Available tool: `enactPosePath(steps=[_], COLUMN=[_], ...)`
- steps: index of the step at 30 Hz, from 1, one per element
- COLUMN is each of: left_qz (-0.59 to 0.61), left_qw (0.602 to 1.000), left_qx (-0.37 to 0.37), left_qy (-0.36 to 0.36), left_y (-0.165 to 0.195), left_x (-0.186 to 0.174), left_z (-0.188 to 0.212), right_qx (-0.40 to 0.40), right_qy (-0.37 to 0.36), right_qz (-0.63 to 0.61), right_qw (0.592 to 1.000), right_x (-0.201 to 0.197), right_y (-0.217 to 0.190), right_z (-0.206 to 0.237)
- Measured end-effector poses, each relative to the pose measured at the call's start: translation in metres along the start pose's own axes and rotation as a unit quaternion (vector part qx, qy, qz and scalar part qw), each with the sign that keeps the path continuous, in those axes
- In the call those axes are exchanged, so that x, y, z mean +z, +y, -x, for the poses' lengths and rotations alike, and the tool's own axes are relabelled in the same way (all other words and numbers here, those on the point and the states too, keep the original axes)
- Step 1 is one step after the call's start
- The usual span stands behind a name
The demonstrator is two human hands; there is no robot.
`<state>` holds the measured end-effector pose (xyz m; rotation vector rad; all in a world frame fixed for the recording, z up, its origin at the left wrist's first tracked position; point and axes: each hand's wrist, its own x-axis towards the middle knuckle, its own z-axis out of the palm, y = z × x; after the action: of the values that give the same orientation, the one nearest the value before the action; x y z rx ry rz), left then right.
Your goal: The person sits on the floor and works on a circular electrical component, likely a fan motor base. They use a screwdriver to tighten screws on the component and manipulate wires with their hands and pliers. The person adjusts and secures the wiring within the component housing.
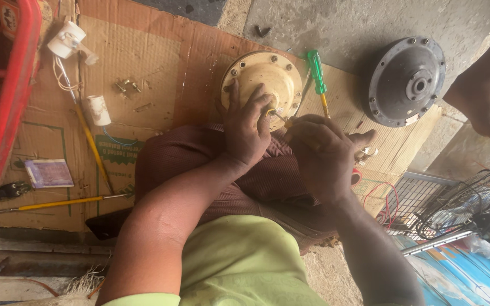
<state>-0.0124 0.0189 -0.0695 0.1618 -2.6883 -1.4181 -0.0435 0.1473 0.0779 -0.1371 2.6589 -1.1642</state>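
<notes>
1. Head view: The left hand (pixel 246 127) lies flat on a round cream-coloured motor cover (pixel 263 79). Its fingers are spread wide over the cover and press on it, not curled round it.
2. The cover rests at the edge of the person's knee, on a big sheet of brown cardboard (pixel 160 62).
3. The right hand (pixel 321 153) is closed in a fist round a thin tool (pixel 281 118). The tool's tip touches the cover, just beside the left thumb. How the tool's handle looks is hidden inside the fist.
4. A screwdriver with a green handle (pixel 316 71) lies on the cardboard, just beside the cover on its right.
5. A round dark grey motor cover (pixel 406 81) lies further right, well apart from the hands.
6. Another person's bare foot (pixel 480 105) stands near the grey cover.
7. On the left of the cardboard lie a long yellow screwdriver (pixel 63 202), a small white tube (pixel 97 110) and a few little screws (pixel 126 86).
8. A wire fan guard (pixel 472 204) sits at the lower right.
</notes>
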Motion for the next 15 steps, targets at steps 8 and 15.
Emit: enactPosePath(steps=[8, 15], left_qz=[0.005, 0.014], left_qw=[1.0, 1.0], left_qx=[-0.002, 0.012], left_qy=[-0.017, -0.017], left_y=[0.004, 0.008], left_x=[0.007, 0.01], left_z=[0.002, 0.006], right_qx=[0.002, 0.0], right_qy=[0.03, -0.026], right_qz=[-0.018, 0.019], right_qw=[0.999, 0.999], right_x=[-0.001, -0.025], right_y=[0.006, 0.023], right_z=[0.003, -0.011])
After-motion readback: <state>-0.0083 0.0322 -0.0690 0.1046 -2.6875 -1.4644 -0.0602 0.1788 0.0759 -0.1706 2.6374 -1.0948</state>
